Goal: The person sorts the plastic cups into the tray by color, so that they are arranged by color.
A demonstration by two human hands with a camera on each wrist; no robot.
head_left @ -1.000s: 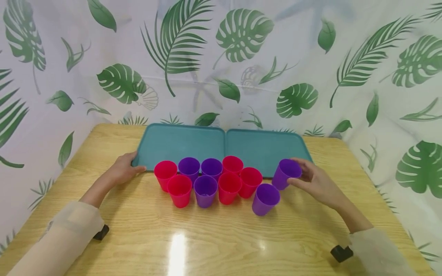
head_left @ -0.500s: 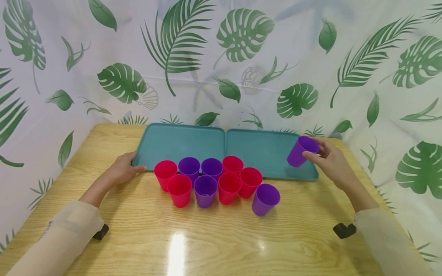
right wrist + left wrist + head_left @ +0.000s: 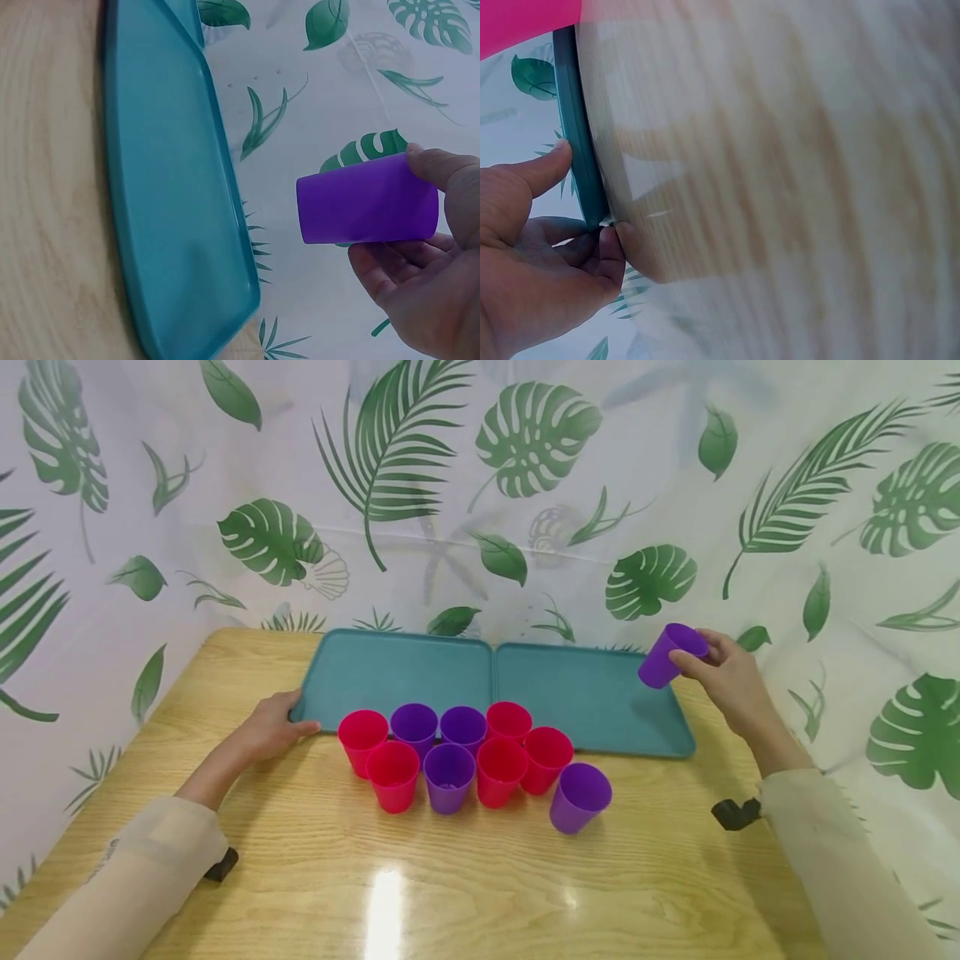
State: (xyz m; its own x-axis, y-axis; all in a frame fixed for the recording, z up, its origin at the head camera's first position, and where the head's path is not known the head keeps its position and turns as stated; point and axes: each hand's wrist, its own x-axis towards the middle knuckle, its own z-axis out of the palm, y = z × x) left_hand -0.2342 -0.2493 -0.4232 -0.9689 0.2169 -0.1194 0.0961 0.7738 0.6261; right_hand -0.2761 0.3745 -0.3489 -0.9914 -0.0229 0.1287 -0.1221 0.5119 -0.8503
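Observation:
My right hand (image 3: 729, 681) grips a purple cup (image 3: 664, 662) between thumb and fingers, raised over the far right corner of the right teal tray (image 3: 585, 693). In the right wrist view the cup (image 3: 360, 202) is tilted, its base toward the tray (image 3: 169, 180). At the front left corner of the left teal tray (image 3: 397, 668), my left hand (image 3: 268, 728) holds the edge, thumb on the front side and fingers curled at the corner, as the left wrist view shows at the tray edge (image 3: 577, 127). Several red cups (image 3: 393, 779) and purple cups (image 3: 449, 781) stand upright before the trays.
One purple cup (image 3: 579, 802) stands a little apart at the right of the group. The wooden table (image 3: 480, 885) extends in front of the cups. A leaf-printed cloth (image 3: 420, 543) hangs behind and at both sides. Both trays lie side by side along the back.
My right hand has lifted the purple cup from beside the tray's front edge, up and away over the right tray to its far right corner. The left hand has stayed in place.

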